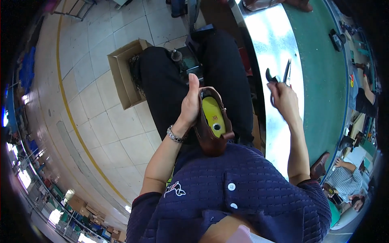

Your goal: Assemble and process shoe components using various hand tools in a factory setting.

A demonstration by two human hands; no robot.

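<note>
Above my lap, my left hand (190, 104) is wrapped round the side of a brown leather shoe (212, 149), thumb pointing up. Inside the shoe's opening sits a yellow-green shoe last (211, 111) with a round hole. Over the metal-topped bench on the right, the fingers of my right hand (287, 101) are curled round a dark tool with a curved, hooked head (270, 75). Its exact kind cannot be made out, and the hand hides much of it. Just beyond that hand are scissors (288, 72), blades pointing away, their handles mostly hidden.
The shiny metal strip (279, 36) borders a green work surface (318, 69). Brown shoes (320, 166) lie near my right elbow and at the far end. An open cardboard box (121, 83) stands on the tiled floor at my left. Another person (344, 178) sits at the far right.
</note>
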